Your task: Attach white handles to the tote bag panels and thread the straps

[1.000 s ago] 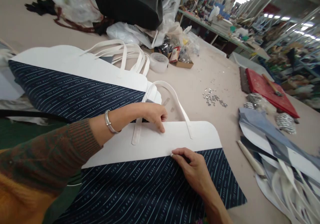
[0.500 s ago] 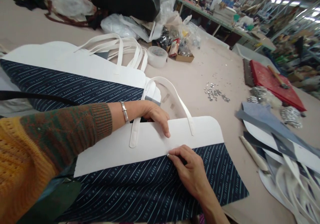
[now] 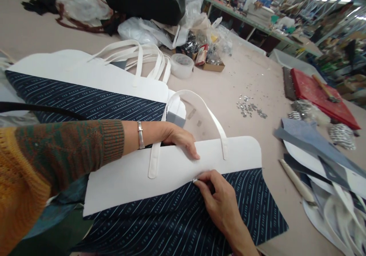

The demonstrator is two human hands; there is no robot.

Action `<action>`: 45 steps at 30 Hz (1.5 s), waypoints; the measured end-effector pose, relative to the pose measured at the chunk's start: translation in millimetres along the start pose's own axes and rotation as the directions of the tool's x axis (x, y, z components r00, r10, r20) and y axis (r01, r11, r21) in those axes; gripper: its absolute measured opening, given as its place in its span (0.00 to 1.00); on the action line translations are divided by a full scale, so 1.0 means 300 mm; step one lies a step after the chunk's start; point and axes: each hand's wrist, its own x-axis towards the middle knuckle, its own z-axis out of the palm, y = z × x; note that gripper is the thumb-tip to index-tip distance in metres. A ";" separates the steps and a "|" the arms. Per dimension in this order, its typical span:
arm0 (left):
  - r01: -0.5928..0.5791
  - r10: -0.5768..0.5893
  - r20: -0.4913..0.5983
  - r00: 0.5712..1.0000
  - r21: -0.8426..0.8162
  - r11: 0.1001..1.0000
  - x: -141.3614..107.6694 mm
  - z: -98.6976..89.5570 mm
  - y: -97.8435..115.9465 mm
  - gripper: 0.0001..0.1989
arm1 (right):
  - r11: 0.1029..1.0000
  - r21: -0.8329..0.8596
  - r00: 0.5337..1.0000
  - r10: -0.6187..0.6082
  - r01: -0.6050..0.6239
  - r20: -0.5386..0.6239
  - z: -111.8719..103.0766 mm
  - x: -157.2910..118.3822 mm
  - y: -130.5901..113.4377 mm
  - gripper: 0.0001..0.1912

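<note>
A bag piece with a white upper panel [image 3: 120, 183] and dark blue striped, lettered fabric [image 3: 177, 218] spreads in front of me. Its white strap handle [image 3: 200, 99] arches above the top edge. My left hand [image 3: 183, 139] reaches past the handle and grips the panel's top edge, one finger pressed down on the front; its other fingers are mostly hidden. Just below, my right hand [image 3: 219, 195] pinches a tiny shiny piece [image 3: 195, 180] at the seam between white panel and dark fabric. What that piece is cannot be made out.
Similar bag pieces [image 3: 100, 80] lie behind, at left. A tape roll [image 3: 182, 65] and small box [image 3: 213, 66] stand farther back. Small metal bits [image 3: 248, 107] are scattered right of centre. Fabric scraps [image 3: 326, 153], a bone-coloured tool [image 3: 297, 181] and a red slab [image 3: 320, 95] lie at right.
The bag piece and both hands sit slightly lower in the view. My right fingertips still pinch at the seam, where the shiny piece now shows more clearly. Both grips look the same.
</note>
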 end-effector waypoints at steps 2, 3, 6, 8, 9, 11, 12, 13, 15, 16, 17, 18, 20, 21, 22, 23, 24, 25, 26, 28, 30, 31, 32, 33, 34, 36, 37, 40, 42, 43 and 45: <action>0.002 -0.002 0.001 1.000 -0.017 1.000 0.001 0.001 0.000 0.23 | 1.000 -0.017 1.000 0.021 -0.020 0.009 -0.003 0.003 0.000 0.06; 0.003 -0.003 -0.002 1.000 -0.026 1.000 0.001 0.002 0.000 0.23 | 1.000 -0.021 1.000 0.021 -0.021 0.015 -0.005 0.006 -0.001 0.07; 0.003 -0.004 -0.017 1.000 -0.040 0.999 0.002 0.003 -0.002 0.22 | 0.999 -0.016 0.999 0.028 -0.027 0.033 -0.014 0.018 -0.003 0.07; 0.004 -0.004 -0.025 1.000 -0.038 0.999 0.003 0.002 -0.004 0.22 | 0.999 0.004 0.998 0.039 -0.039 0.052 -0.020 0.025 -0.006 0.06; 0.005 -0.005 -0.024 1.000 -0.032 0.999 0.003 0.001 -0.005 0.23 | 0.999 0.018 0.997 0.041 -0.042 0.062 -0.023 0.028 -0.008 0.05; 0.003 -0.003 -0.019 1.000 -0.020 1.000 0.002 0.000 -0.007 0.25 | 0.998 0.051 0.997 0.034 -0.037 0.071 -0.025 0.029 -0.013 0.04; -0.002 0.002 -0.015 1.000 -0.016 1.000 0.001 0.000 -0.008 0.26 | 0.997 0.065 0.997 0.027 -0.032 0.071 -0.025 0.027 -0.014 0.05; -0.010 0.010 -0.011 1.000 -0.016 1.000 0.001 0.000 -0.009 0.27 | 0.997 0.076 0.997 0.024 -0.029 0.067 -0.025 0.026 -0.016 0.06; -0.027 0.027 -0.008 1.000 -0.016 1.000 -0.001 0.002 -0.011 0.28 | 0.996 0.086 0.998 0.025 -0.031 0.062 -0.023 0.022 -0.017 0.07; -0.033 0.033 -0.009 0.999 -0.013 0.999 -0.002 0.003 -0.011 0.29 | 0.996 0.087 0.998 0.028 -0.034 0.064 -0.022 0.021 -0.017 0.07; -0.036 0.036 -0.012 0.999 -0.009 0.999 -0.002 0.003 -0.011 0.29 | 0.996 0.087 0.997 0.031 -0.037 0.068 -0.022 0.020 -0.016 0.07; -0.036 0.036 -0.014 0.999 -0.005 0.999 -0.003 0.004 -0.011 0.29 | 0.996 0.085 0.997 0.034 -0.040 0.076 -0.023 0.021 -0.015 0.07; -0.032 0.032 -0.020 0.999 0.003 0.999 -0.004 0.006 -0.011 0.29 | 0.996 0.079 0.995 0.031 -0.039 0.095 -0.027 0.024 -0.013 0.07; -0.032 0.032 -0.025 0.999 0.009 0.999 -0.005 0.006 -0.011 0.29 | 0.996 0.078 0.995 0.027 -0.035 0.101 -0.028 0.025 -0.013 0.07; -0.034 0.035 -0.026 0.999 0.016 0.999 -0.005 0.008 -0.011 0.29 | 0.997 0.075 0.995 0.023 -0.031 0.101 -0.029 0.026 -0.012 0.07; -0.043 0.044 -0.028 0.999 0.025 0.999 -0.006 0.009 -0.012 0.28 | 0.997 0.071 0.995 0.027 -0.034 0.094 -0.030 0.026 -0.012 0.07; -0.056 0.057 -0.028 0.998 0.033 0.998 -0.006 0.011 -0.013 0.28 | 0.997 0.065 0.996 0.044 -0.050 0.082 -0.029 0.025 -0.012 0.06; -0.069 0.070 -0.028 0.997 0.038 0.997 -0.006 0.013 -0.013 0.28 | 0.996 0.055 0.995 0.070 -0.074 0.066 -0.027 0.024 -0.011 0.05; -0.077 0.078 -0.027 0.997 0.039 0.996 -0.006 0.015 -0.014 0.28 | 0.994 0.042 0.994 0.099 -0.101 0.049 -0.025 0.023 -0.011 0.05; -0.078 0.078 -0.030 0.996 0.030 0.997 -0.005 0.020 -0.015 0.27 | 0.989 0.012 0.988 0.150 -0.151 0.023 -0.020 0.022 -0.010 0.07; -0.062 0.063 -0.039 0.997 0.010 0.998 -0.003 0.023 -0.017 0.26 | 0.985 -0.002 0.985 0.171 -0.171 0.009 -0.016 0.025 -0.009 0.10; -0.059 0.059 -0.039 0.997 0.003 0.998 -0.001 0.024 -0.018 0.26 | 0.984 0.000 0.984 0.176 -0.176 0.005 -0.014 0.027 -0.010 0.11; -0.061 0.061 -0.038 0.997 0.000 0.998 0.000 0.024 -0.019 0.25 | 0.983 0.006 0.983 0.184 -0.184 0.002 -0.013 0.030 -0.011 0.11; -0.069 0.069 -0.034 0.997 0.003 0.998 0.002 0.024 -0.021 0.24 | 0.982 0.014 0.982 0.189 -0.189 0.000 -0.011 0.032 -0.012 0.11; -0.081 0.081 -0.030 0.996 0.011 0.997 0.003 0.025 -0.023 0.24 | 0.981 0.023 0.981 0.192 -0.192 -0.001 -0.010 0.033 -0.015 0.11; -0.102 0.104 -0.031 0.994 0.060 0.993 0.001 0.027 -0.022 0.24 | 0.978 0.042 0.979 0.203 -0.203 -0.004 -0.006 0.036 -0.023 0.11; -0.104 0.109 -0.042 0.993 0.102 0.989 -0.003 0.030 -0.017 0.24 | 0.976 0.060 0.978 0.211 -0.210 -0.002 -0.005 0.037 -0.027 0.11; -0.099 0.127 -0.097 0.987 0.252 0.963 -0.033 0.046 0.017 0.23 | 0.962 0.164 0.976 0.215 -0.219 0.045 -0.017 0.038 -0.027 0.08; -0.110 0.163 -0.135 0.977 0.335 0.936 -0.067 0.064 0.060 0.21 | 0.952 0.238 0.981 0.195 -0.195 0.027 -0.052 0.033 -0.010 0.07; -0.121 0.190 -0.154 0.970 0.373 0.920 -0.088 0.075 0.086 0.19 | 0.951 0.253 0.981 0.190 -0.177 -0.030 -0.079 0.027 0.005 0.08; -0.140 0.255 -0.198 0.947 0.458 0.878 -0.136 0.097 0.145 0.15 | 0.962 0.232 0.955 0.198 -0.145 -0.222 -0.149 0.010 0.038 0.11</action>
